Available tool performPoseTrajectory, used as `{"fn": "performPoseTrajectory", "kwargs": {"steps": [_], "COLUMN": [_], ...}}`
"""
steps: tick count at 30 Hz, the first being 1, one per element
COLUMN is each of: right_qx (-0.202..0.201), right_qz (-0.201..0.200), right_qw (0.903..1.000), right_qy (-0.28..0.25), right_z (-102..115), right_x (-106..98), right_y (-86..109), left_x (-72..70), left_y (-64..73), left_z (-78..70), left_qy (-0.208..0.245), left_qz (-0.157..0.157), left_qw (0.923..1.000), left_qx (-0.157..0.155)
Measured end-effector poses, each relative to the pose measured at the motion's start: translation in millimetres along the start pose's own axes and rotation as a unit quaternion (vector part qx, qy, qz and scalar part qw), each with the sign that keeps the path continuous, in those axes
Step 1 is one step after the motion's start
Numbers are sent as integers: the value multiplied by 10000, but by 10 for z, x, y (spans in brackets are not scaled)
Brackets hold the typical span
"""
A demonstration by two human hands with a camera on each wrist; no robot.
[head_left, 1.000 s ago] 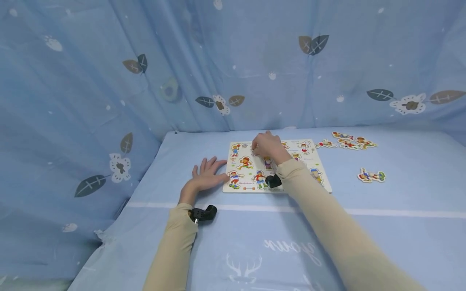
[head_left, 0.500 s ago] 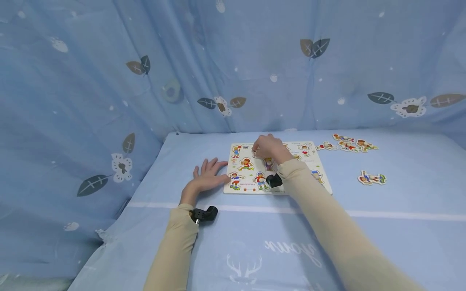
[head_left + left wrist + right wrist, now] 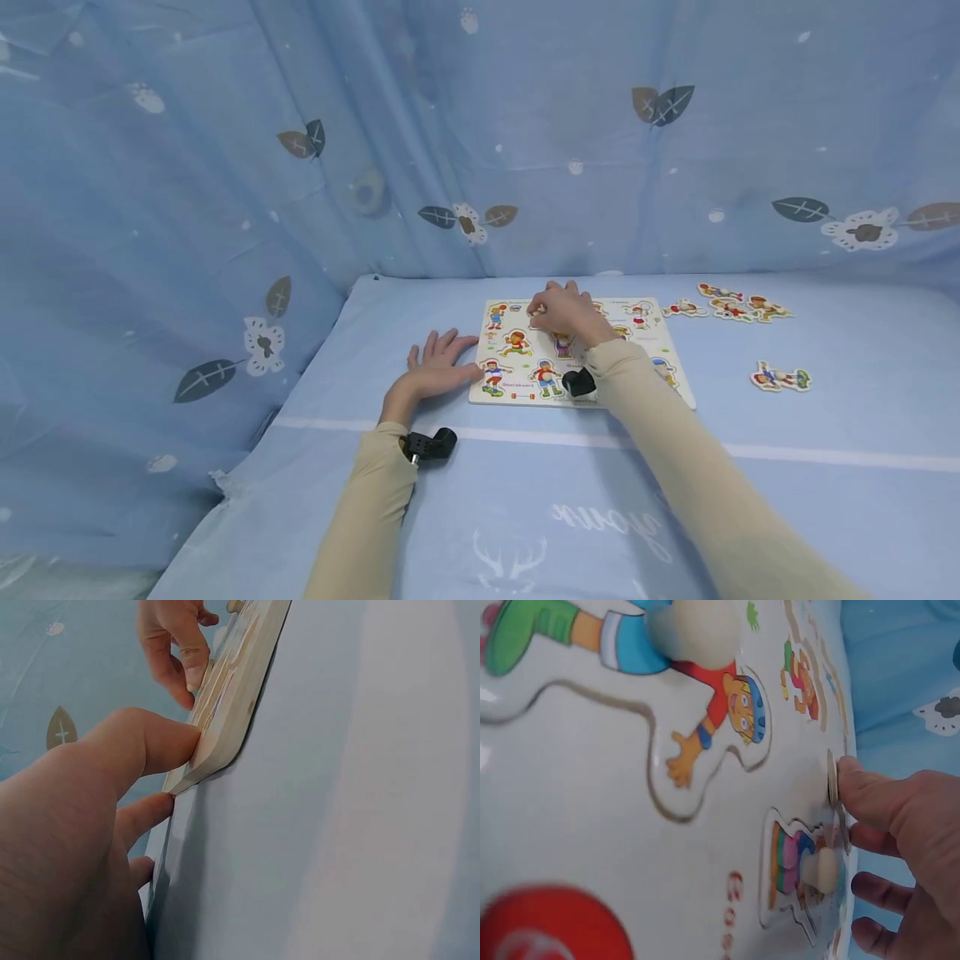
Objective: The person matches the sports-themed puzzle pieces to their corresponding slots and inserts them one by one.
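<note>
A pale wooden peg puzzle board (image 3: 542,343) with sports figures lies on the table. My left hand (image 3: 437,371) rests at its near left corner, fingers spread; in the left wrist view the thumb (image 3: 169,746) presses the board's top and another fingertip touches its edge. Over the back part of the board, my right hand (image 3: 570,315) pinches a thin puzzle piece (image 3: 832,778), seen edge-on in the right wrist view. Most of that piece is hidden. Nearby sit a roller-skating boy piece (image 3: 735,712) with a round knob and a smaller knobbed figure (image 3: 787,862).
Several loose puzzle pieces (image 3: 729,310) lie in a cluster beyond the board's right side. One more figure piece (image 3: 780,377) lies nearer on the right. A blue patterned curtain (image 3: 525,167) hangs behind the table (image 3: 510,492).
The head view has shifted, so the scene sits slightly lower and farther right. The right hand stays over the same part of the board, its fingers somewhat more spread. The left hand keeps its place.
</note>
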State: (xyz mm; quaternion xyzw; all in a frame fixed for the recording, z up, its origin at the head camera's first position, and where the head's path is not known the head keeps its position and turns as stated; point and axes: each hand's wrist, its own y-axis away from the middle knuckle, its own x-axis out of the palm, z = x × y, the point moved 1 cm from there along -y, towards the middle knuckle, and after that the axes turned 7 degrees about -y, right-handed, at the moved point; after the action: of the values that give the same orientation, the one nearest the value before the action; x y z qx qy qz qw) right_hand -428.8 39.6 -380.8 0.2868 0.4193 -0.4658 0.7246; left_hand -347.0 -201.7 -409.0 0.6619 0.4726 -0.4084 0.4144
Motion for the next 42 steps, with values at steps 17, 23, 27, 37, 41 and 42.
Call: {"fn": "performPoseTrajectory", "kwargs": {"steps": [17, 23, 27, 37, 41, 42], "right_qx": [-52, -30, -93, -456, -372, -329], "right_qz": [-113, -447, -810, -1382, -1530, -1550], "right_qw": [9988, 9983, 9916, 9645, 9611, 9610], "right_qy": [481, -366, -1005, -2203, -2269, -2265], "right_z": [-32, -96, -134, -302, -461, -508], "right_x": [-19, 30, 22, -289, -358, -367], "right_y": [81, 106, 147, 397, 528, 564], "left_x": [-30, -38, -27, -47, -24, -19], "left_y": [-14, -23, -24, 9, -4, -4], "left_z": [-109, -95, -69, -36, -31, -32], "left_qy": [-100, -81, -142, -159, -137, -133], "left_qz": [91, 146, 100, 68, 95, 97], "left_qw": [9999, 9998, 9998, 9998, 9998, 9998], "left_qx": [-55, -115, -126, -101, -82, -82]}}
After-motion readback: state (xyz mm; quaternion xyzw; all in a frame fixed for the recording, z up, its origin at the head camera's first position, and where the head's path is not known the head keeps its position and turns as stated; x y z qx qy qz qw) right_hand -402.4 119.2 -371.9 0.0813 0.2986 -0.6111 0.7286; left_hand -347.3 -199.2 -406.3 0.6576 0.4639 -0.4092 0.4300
